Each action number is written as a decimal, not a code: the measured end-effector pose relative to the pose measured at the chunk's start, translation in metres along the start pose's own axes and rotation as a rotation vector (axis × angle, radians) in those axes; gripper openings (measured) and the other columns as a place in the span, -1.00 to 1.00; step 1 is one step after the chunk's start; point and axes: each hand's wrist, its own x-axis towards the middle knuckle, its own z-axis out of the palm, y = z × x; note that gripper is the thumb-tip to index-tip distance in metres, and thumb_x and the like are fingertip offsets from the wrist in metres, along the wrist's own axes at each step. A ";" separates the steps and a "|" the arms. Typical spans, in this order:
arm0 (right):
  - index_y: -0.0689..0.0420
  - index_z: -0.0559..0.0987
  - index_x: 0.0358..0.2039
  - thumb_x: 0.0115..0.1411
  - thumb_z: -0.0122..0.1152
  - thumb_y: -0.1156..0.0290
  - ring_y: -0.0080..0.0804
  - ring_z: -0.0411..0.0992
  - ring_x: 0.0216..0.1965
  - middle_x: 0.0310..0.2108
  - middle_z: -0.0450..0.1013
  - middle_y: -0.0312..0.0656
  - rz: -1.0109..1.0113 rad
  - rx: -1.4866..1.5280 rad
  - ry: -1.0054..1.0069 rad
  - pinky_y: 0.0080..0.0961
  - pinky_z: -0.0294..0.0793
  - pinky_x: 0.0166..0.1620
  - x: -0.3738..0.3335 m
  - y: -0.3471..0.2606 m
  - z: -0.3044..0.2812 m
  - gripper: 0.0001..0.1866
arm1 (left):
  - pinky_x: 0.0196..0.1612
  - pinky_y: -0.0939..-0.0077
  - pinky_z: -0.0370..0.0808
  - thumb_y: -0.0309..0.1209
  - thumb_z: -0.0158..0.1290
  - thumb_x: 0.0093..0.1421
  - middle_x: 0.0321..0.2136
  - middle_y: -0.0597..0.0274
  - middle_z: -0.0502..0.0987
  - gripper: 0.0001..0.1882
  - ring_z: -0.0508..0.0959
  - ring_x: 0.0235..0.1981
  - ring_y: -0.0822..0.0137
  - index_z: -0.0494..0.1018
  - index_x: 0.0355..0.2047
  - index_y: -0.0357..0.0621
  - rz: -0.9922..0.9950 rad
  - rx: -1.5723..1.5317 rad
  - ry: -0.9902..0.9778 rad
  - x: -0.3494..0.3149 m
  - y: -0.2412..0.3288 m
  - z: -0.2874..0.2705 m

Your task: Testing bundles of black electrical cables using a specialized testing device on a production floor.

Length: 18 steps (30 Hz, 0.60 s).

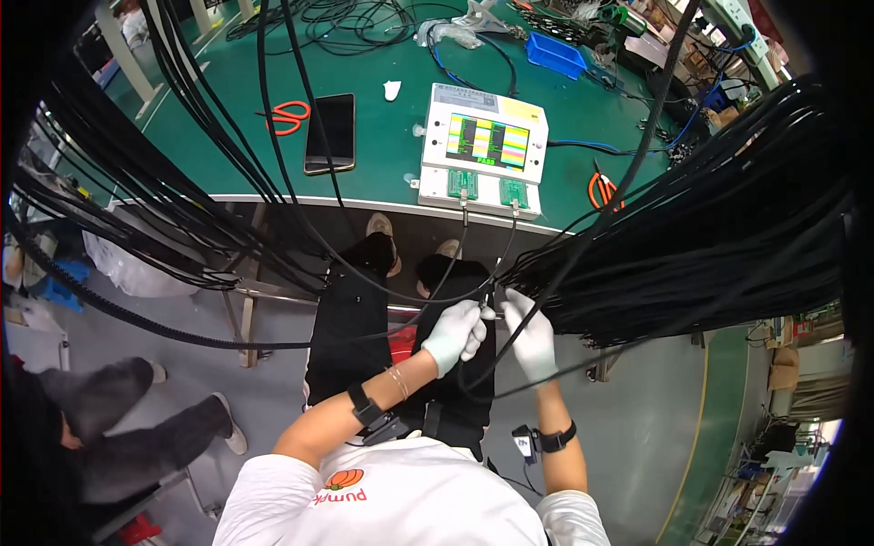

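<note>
Both hands wear white gloves and meet above my lap, just past the table's front edge. My left hand [455, 333] is closed, its fingertips pinching a thin black cable [464, 238] near a small metallic end. Close beside it, my right hand [530, 338] is also closed around the cable near that end; its exact grip is too small to make out. Ahead stands a white tester box [487, 136] with a lit, coloured table on its screen. Black cables are plugged into its two green circuit boards, the left board [462, 184] and the right board [513, 192].
Thick bundles of black cables hang at the left [182, 209] and right [701, 255]. On the green table [218, 155] lie a phone [330, 134], orange-handled scissors [289, 118], orange-handled pliers [602, 189] and a blue tray [556, 56]. Another person's legs [155, 428] are at left.
</note>
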 end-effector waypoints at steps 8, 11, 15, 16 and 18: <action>0.28 0.47 -0.10 0.40 -0.09 0.30 -0.31 0.51 -0.24 -0.39 0.48 -0.19 0.377 1.275 -0.039 -0.41 0.55 -0.13 0.038 -0.013 0.005 -0.70 | -0.58 0.61 0.31 -0.37 -0.06 0.32 -0.60 0.34 0.46 -0.82 0.42 -0.66 0.48 0.45 -0.22 -0.21 0.485 0.518 0.024 -0.023 0.016 0.035; 0.28 0.46 -0.11 0.40 -0.08 0.29 -0.32 0.52 -0.23 -0.41 0.47 -0.20 0.270 1.419 -0.107 -0.39 0.56 -0.14 0.044 -0.032 -0.004 -0.70 | -0.52 0.60 0.37 -0.44 -0.04 0.29 -0.56 0.26 0.51 -0.84 0.48 -0.63 0.44 0.45 -0.20 -0.25 1.055 0.900 0.243 -0.029 0.031 0.044; 0.28 0.45 -0.09 0.40 -0.08 0.28 -0.42 0.47 -0.33 -0.47 0.40 -0.28 0.132 1.194 0.100 -0.45 0.52 -0.24 0.060 -0.068 -0.008 -0.69 | -0.44 0.59 0.44 -0.51 -0.05 0.27 -0.47 0.11 0.55 -0.83 0.53 -0.58 0.35 0.44 -0.16 -0.29 1.153 0.995 0.362 -0.033 0.061 0.051; 0.29 0.46 -0.11 0.40 -0.07 0.28 -0.50 0.42 -0.41 -0.51 0.35 -0.32 0.132 1.106 0.154 -0.51 0.46 -0.33 0.064 -0.061 -0.011 -0.69 | -0.45 0.54 0.44 -0.53 -0.06 0.27 -0.48 0.10 0.53 -0.83 0.52 -0.59 0.30 0.45 -0.17 -0.29 1.060 0.748 0.407 -0.038 0.069 0.055; 0.30 0.47 -0.13 0.39 -0.05 0.27 -0.65 0.31 -0.57 -0.60 0.27 -0.40 0.133 0.928 0.260 -0.63 0.33 -0.51 0.074 -0.049 -0.015 -0.69 | -0.45 0.49 0.45 -0.55 -0.08 0.26 -0.49 0.08 0.50 -0.84 0.51 -0.60 0.25 0.45 -0.18 -0.28 0.962 0.506 0.443 -0.036 0.089 0.048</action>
